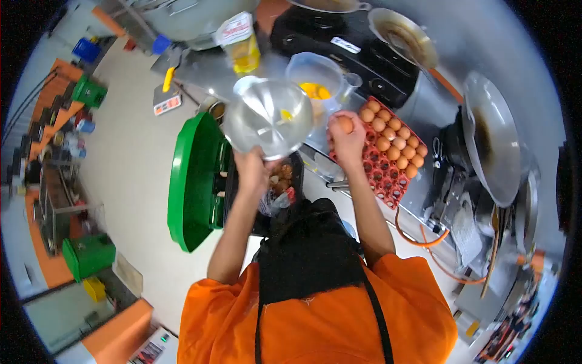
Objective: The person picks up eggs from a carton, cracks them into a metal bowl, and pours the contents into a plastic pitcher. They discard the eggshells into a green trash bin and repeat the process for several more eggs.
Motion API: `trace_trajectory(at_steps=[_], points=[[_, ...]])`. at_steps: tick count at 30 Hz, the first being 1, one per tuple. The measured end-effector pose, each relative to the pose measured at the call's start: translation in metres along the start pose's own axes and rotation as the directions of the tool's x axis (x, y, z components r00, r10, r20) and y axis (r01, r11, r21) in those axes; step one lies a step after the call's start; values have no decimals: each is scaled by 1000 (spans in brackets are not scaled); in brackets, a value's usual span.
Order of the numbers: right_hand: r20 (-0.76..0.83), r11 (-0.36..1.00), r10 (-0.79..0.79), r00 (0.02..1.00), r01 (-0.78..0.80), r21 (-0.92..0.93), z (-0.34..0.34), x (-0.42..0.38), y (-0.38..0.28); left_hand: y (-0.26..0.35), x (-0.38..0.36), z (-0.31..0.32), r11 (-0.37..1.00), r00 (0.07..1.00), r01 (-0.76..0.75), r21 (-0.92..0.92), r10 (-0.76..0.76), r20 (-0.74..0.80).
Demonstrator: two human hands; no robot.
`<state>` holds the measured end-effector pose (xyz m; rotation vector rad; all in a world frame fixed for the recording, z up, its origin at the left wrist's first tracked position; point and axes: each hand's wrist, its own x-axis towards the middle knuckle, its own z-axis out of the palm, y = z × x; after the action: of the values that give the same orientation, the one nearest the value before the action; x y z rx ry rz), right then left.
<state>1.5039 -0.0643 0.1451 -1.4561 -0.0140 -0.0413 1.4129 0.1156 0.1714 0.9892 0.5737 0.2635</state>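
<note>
My left hand [254,168] grips the near rim of a shiny metal bowl [257,124], which is tilted and has a small spot of yellow in it. In my right hand [347,145], the fingers are closed around a brown egg [345,124]. Just right of that hand lies a red egg tray [382,176], with brown eggs in its far part and bare cups nearer me. Beyond the bowl stands a translucent plastic container [312,65] holding yellow yolks. Below the bowl, eggshells [282,179] lie in a dark bin.
The bin's green lid [182,188] hangs open on the left. A pouch of yellow oil [242,48] stands on the metal counter. Behind are a black stove [339,57] and a pan [403,36]. A large wok [494,139] and an orange hose [418,242] are on the right.
</note>
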Motion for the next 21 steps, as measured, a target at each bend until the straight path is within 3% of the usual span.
trace_trajectory(at_steps=[1,2,5,6,8,9,10,11,12,14,17,19,21], points=[[9,974,-171,985,170,-150,18,-9,16,-14,-13,-11,998,1000,23,-55,-23,-8],[37,943,-298,954,300,-143,40,-25,3,-22,-27,-17,991,995,54,-121,-63,-75],[134,872,-383,914,406,-273,58,-40,13,-38,-47,-50,965,974,55,-258,-109,-200],[132,916,-285,949,311,-253,58,-42,16,-41,-52,-61,960,963,38,-278,-110,-245],[95,922,-289,953,304,-240,70,-58,18,-41,-67,-74,945,932,34,-325,-148,-331],[63,924,-297,953,303,-234,77,-63,16,-37,-73,-72,956,921,-32,-290,-84,-381],[254,938,-162,954,229,-262,81,-69,43,-37,-80,-65,965,909,-84,-248,-28,-416],[284,803,-392,875,476,-358,92,-76,53,-40,-84,-58,972,905,-116,-203,19,-425],[290,802,-406,867,490,-341,100,-80,50,-68,-74,-83,932,909,-151,-330,0,-417],[249,832,-377,892,445,-333,104,-84,37,-52,-86,-88,935,909,-47,-352,-106,-404],[144,904,-253,957,286,-316,101,-88,39,-66,-87,-111,885,883,-53,-462,-174,-435],[272,823,-391,879,467,-325,113,-104,47,-63,-88,-99,894,860,-52,-445,-187,-475],[293,827,-400,868,480,-293,119,-102,46,-60,-91,-100,899,842,-42,-435,-202,-500]])
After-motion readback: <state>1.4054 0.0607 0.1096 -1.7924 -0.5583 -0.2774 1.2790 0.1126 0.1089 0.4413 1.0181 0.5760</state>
